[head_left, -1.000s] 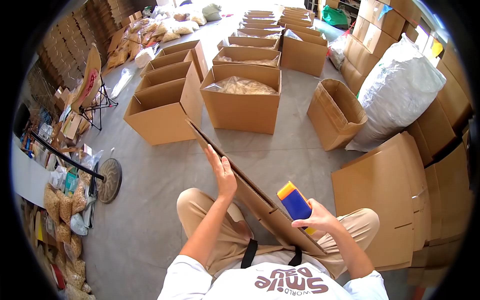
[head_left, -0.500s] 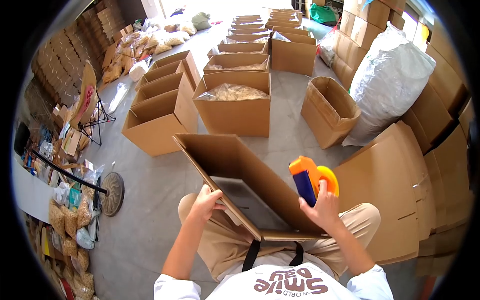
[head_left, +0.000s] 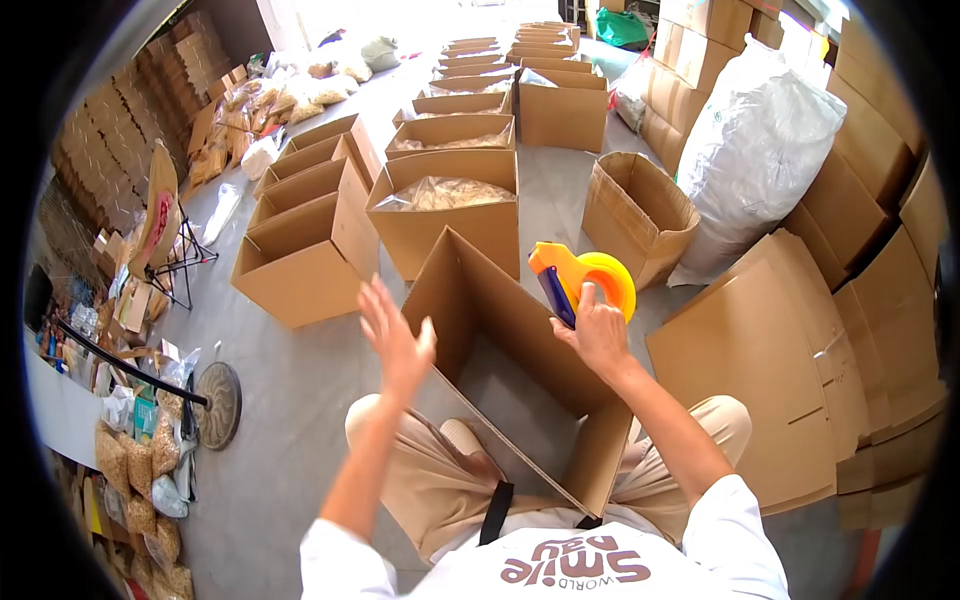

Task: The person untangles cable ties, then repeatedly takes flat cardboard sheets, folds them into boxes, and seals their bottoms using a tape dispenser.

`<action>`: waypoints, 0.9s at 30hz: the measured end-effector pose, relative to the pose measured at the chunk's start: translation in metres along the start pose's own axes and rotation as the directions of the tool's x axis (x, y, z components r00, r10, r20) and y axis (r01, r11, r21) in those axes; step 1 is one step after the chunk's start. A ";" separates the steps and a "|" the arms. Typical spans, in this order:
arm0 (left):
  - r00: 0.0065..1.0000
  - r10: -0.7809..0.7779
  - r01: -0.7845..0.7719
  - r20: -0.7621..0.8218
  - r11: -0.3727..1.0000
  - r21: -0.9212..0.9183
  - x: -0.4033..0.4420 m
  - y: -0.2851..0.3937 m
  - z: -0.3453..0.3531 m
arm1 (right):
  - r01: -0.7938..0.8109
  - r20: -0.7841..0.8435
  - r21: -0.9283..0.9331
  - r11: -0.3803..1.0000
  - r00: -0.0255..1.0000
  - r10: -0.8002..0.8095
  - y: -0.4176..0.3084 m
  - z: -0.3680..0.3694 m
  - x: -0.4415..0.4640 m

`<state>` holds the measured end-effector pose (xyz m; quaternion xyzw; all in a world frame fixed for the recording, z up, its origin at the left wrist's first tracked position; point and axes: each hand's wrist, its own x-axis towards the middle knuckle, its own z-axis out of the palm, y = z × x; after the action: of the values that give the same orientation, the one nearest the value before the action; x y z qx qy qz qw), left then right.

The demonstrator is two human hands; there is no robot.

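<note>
A cardboard box (head_left: 530,345) stands between my bent knees, its top open and a corner pointing away from me. Grey shows inside, apparently the floor seen through it. My left hand (head_left: 395,335) is raised at the box's left side, fingers spread, holding nothing. Over the right wall, my right hand (head_left: 597,330) grips an orange and dark blue tape dispenser (head_left: 562,275) with a yellow roll side. Whether tape hangs from the dispenser is too small to tell.
Ahead stand rows of open boxes, the nearest one (head_left: 450,215) holding a clear bag of pale pieces. Flattened cardboard (head_left: 750,370) leans at right, below a big white sack (head_left: 755,150). A round stand base (head_left: 219,405) and filled bags (head_left: 112,450) are at left.
My left hand has let go of the box's edge and opened. The box has turned and tipped more upright. The tape dispenser has moved left and away from me with my right hand.
</note>
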<state>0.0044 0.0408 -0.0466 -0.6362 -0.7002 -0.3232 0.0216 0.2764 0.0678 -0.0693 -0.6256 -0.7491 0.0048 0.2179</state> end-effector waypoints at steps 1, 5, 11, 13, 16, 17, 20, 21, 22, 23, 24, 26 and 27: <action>0.994 -0.049 0.041 0.100 0.996 0.076 0.031 -0.012 0.009 | 0.023 -0.094 0.071 0.997 0.995 -0.017 0.000 -0.003 -0.001; 0.820 -0.170 0.136 0.546 0.985 0.103 0.084 -0.056 0.055 | 0.060 -0.316 0.340 0.939 0.947 0.054 0.002 -0.050 -0.033; 0.702 -0.150 -0.149 0.697 0.925 0.350 0.058 -0.006 0.055 | 0.181 -0.293 0.443 0.878 0.955 -0.049 0.045 -0.107 -0.165; 0.690 -0.193 -0.260 0.698 0.833 0.488 0.039 0.013 0.055 | 0.028 -0.130 0.639 0.769 0.989 0.072 0.034 -0.118 -0.184; 0.433 0.147 -0.869 0.890 0.330 0.368 -0.003 -0.018 0.106 | -0.094 0.096 0.718 0.689 0.995 0.036 0.020 -0.109 -0.204; 0.368 0.091 -0.869 0.926 0.388 0.307 -0.001 -0.016 0.106 | -0.082 0.104 0.681 0.727 0.994 0.015 0.019 -0.097 -0.210; 0.346 0.106 -0.624 0.932 0.768 0.144 0.024 -0.009 0.084 | 0.023 0.037 0.590 0.807 0.998 -0.056 0.012 -0.058 -0.210; 0.245 -0.133 -0.352 0.960 0.911 0.216 0.041 0.033 0.027 | 0.101 -0.034 0.525 0.845 0.995 -0.098 0.007 -0.050 -0.201; 0.082 -0.190 -0.315 0.978 0.926 0.206 0.052 0.034 0.012 | 0.057 -0.018 0.460 0.886 0.998 -0.055 0.004 -0.035 -0.198; -0.083 -0.239 -0.277 0.968 0.938 0.208 0.062 0.025 0.002 | 0.015 -0.007 0.395 0.918 1.000 -0.014 -0.001 -0.022 -0.194; -0.076 -0.247 -0.284 0.966 0.934 0.216 0.064 0.009 -0.001 | 0.124 -0.024 0.326 0.937 0.992 -0.123 -0.015 -0.033 -0.176; -0.172 -0.018 -0.630 0.985 0.770 -0.096 0.054 -0.032 0.000 | 0.175 -0.014 0.320 0.931 0.984 -0.180 -0.012 0.006 -0.167; -0.176 0.082 -0.600 0.981 0.781 -0.173 0.046 -0.048 0.001 | 0.227 0.010 0.307 0.924 0.970 -0.241 -0.012 0.020 -0.165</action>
<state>-0.0472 0.0825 -0.0472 -0.8128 -0.3291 0.3887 -0.2826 0.2784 -0.0848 -0.1373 -0.4906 -0.8136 0.1085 0.2925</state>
